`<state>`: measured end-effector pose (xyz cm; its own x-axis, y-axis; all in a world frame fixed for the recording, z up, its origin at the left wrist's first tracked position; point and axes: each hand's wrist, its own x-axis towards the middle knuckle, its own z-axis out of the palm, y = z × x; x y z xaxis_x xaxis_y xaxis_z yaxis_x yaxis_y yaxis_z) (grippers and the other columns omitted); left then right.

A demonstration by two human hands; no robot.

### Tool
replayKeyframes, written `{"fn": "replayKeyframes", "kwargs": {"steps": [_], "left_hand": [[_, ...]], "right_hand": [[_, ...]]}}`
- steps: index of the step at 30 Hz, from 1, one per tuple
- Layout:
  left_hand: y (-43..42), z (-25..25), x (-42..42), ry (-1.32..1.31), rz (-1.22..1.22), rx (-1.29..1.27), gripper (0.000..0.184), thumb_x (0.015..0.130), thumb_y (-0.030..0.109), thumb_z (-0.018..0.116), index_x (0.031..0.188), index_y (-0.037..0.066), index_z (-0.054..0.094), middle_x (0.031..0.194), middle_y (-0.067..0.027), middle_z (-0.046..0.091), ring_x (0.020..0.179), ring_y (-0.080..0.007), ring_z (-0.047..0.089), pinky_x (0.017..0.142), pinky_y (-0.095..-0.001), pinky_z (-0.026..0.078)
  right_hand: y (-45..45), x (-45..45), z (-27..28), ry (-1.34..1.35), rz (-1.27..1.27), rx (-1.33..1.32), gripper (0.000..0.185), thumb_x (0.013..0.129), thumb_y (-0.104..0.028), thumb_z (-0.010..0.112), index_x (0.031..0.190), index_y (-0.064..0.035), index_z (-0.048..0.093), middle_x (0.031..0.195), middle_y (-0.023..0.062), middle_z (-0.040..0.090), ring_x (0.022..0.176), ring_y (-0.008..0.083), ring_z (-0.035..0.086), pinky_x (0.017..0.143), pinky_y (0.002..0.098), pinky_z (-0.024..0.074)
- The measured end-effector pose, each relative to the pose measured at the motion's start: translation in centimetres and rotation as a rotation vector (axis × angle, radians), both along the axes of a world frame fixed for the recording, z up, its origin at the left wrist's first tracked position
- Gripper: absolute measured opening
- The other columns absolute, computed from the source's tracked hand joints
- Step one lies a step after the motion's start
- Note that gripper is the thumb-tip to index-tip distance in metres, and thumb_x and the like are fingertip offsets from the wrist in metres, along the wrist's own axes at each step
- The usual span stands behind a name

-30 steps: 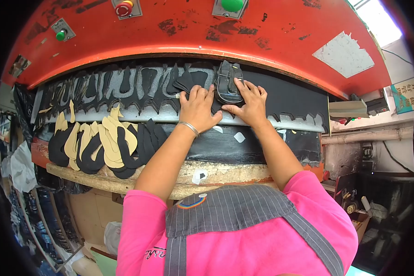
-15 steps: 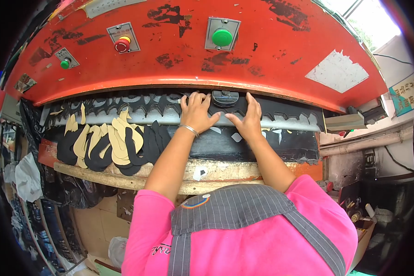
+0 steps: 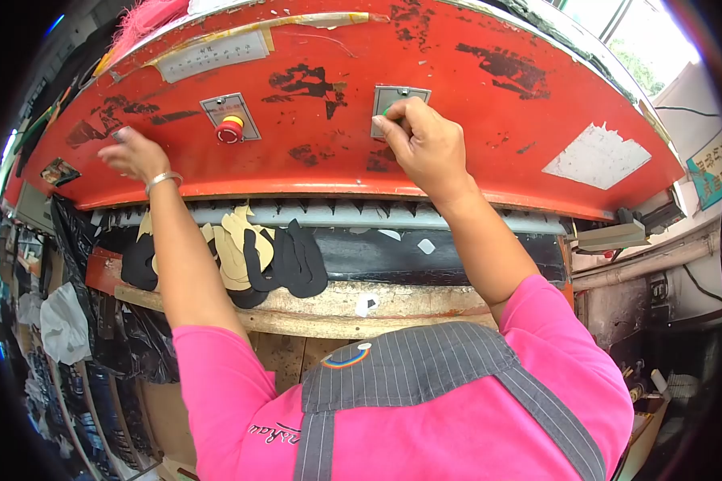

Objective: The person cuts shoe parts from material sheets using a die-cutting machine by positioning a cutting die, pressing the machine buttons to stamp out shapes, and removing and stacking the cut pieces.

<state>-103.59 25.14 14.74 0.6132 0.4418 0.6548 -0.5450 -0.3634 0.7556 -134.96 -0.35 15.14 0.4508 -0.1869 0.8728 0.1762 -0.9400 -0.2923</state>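
My left hand [image 3: 136, 154] is at the left part of the red machine front [image 3: 321, 160], over where the left green button sits, its fingers apart and holding nothing. My right hand [image 3: 425, 144] is curled at the metal plate [image 3: 382, 98] of the other green button, which it mostly covers. Between my hands is a red emergency knob [image 3: 229, 129]. Below the machine's edge, black and cream cut pieces [image 3: 234, 244] hang over the ledge. The cutting die is hidden from view.
A wooden ledge [image 3: 337, 303] runs along the front of the black bed [image 3: 369, 260]. Black plastic bags [image 3: 140, 341] hang at the left. Wooden blocks [image 3: 610, 237] stick out at the right end of the machine.
Both hands have left the die and black sheet and moved up to the button panels. My right hand has curled its fingers. The view has tilted upward, and the die is out of sight.
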Motion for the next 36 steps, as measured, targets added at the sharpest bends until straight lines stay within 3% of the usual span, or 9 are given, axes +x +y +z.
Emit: {"fn": "replayKeyframes", "kwargs": {"steps": [2, 8, 10, 12, 14, 17, 24, 31, 36], "left_hand": [[0.0, -0.1, 0.8, 0.066, 0.024, 0.067, 0.089, 0.097, 0.061, 0.024, 0.151, -0.008, 0.007, 0.157, -0.0337, 0.001, 0.147, -0.0445, 0.003, 0.119, -0.0485, 0.008], [2.0, -4.2, -2.2, 0.104, 0.001, 0.263, 0.089, 0.094, 0.058, 0.048, 0.153, 0.001, 0.016, 0.156, -0.0309, 0.014, 0.146, -0.0431, 0.015, 0.118, -0.0492, 0.015], [1.3, -6.5, -7.4, -0.120, -0.241, 0.369, 0.069, 0.093, 0.035, 0.063, 0.144, -0.002, 0.035, 0.145, -0.0240, 0.038, 0.135, -0.0364, 0.037, 0.111, -0.0442, 0.030], [0.0, -9.3, -15.5, 0.052, -0.629, 0.455, 0.040, 0.090, 0.024, 0.066, 0.122, 0.001, 0.057, 0.127, -0.0165, 0.056, 0.118, -0.0328, 0.052, 0.103, -0.0413, 0.039], [-0.9, -11.9, -22.8, 0.221, -0.953, 0.592, 0.020, 0.085, 0.022, 0.068, 0.097, 0.007, 0.068, 0.101, -0.0117, 0.068, 0.097, -0.0298, 0.064, 0.088, -0.0387, 0.050], [-1.1, -16.9, -29.6, 0.134, -1.221, 0.809, 0.023, 0.085, 0.026, 0.067, 0.098, 0.008, 0.072, 0.097, -0.0104, 0.070, 0.094, -0.0301, 0.065, 0.082, -0.0391, 0.053], [-1.1, -17.9, -36.3, 0.086, -1.064, 0.960, 0.018, 0.087, 0.021, 0.062, 0.079, 0.006, 0.068, 0.079, -0.0143, 0.063, 0.078, -0.0348, 0.059, 0.073, -0.0440, 0.050], [0.2, -19.3, -37.2, 0.158, -1.100, 1.030, 0.025, 0.083, 0.027, 0.065, 0.075, 0.004, 0.072, 0.076, -0.0159, 0.065, 0.079, -0.0346, 0.061, 0.075, -0.0431, 0.050], [1.9, -16.0, -36.5, 0.539, -1.385, 1.321, 0.029, 0.086, 0.035, 0.064, 0.084, 0.009, 0.075, 0.083, -0.0151, 0.069, 0.087, -0.0341, 0.065, 0.077, -0.0421, 0.052]], "right_hand": [[0.5, -0.3, 0.2, -0.028, -0.014, -0.050, 0.016, 0.086, -0.014, 0.071, 0.084, -0.0041, 0.059, 0.067, 0.0075, 0.062, 0.058, 0.0215, 0.063, 0.053, 0.0313, 0.0499], [1.2, -4.4, -1.4, 0.251, 0.246, 0.266, 0.032, 0.085, -0.023, 0.073, 0.108, -0.0036, 0.060, 0.101, 0.0145, 0.064, 0.085, 0.0263, 0.065, 0.072, 0.0342, 0.0533], [1.7, -6.6, -4.1, 0.384, 0.267, 0.116, 0.051, 0.087, -0.035, 0.070, 0.123, -0.0011, 0.055, 0.121, 0.0185, 0.057, 0.112, 0.0335, 0.056, 0.095, 0.0421, 0.0464], [2.6, -9.7, -7.3, 0.733, 0.324, 0.174, 0.053, 0.088, -0.038, 0.068, 0.123, 0.0001, 0.057, 0.121, 0.0227, 0.060, 0.114, 0.0377, 0.057, 0.097, 0.0460, 0.0457], [3.3, -12.9, -10.8, 0.987, 0.392, 0.101, 0.058, 0.086, -0.042, 0.068, 0.122, 0.0021, 0.058, 0.116, 0.0230, 0.063, 0.111, 0.0384, 0.058, 0.097, 0.0461, 0.0452], [5.2, -17.4, -14.5, 1.158, 0.395, 0.099, 0.062, 0.076, -0.036, 0.076, 0.121, 0.0020, 0.058, 0.111, 0.0210, 0.063, 0.106, 0.0382, 0.058, 0.092, 0.0442, 0.0473], [9.6, -19.9, -16.0, 0.963, -0.020, 0.016, 0.046, 0.062, -0.022, 0.082, 0.099, -0.0025, 0.064, 0.093, 0.0146, 0.062, 0.096, 0.0320, 0.059, 0.084, 0.0392, 0.0506], [11.2, -21.6, -18.1, 0.955, 0.008, 0.050, 0.041, 0.064, -0.020, 0.082, 0.098, -0.0036, 0.066, 0.095, 0.0135, 0.063, 0.099, 0.0313, 0.059, 0.082, 0.0398, 0.0519], [10.7, -22.7, -13.5, 1.321, 0.343, 0.384, 0.045, 0.078, -0.037, 0.073, 0.112, -0.0063, 0.069, 0.098, 0.0207, 0.071, 0.090, 0.0345, 0.069, 0.082, 0.0412, 0.0533]]}}
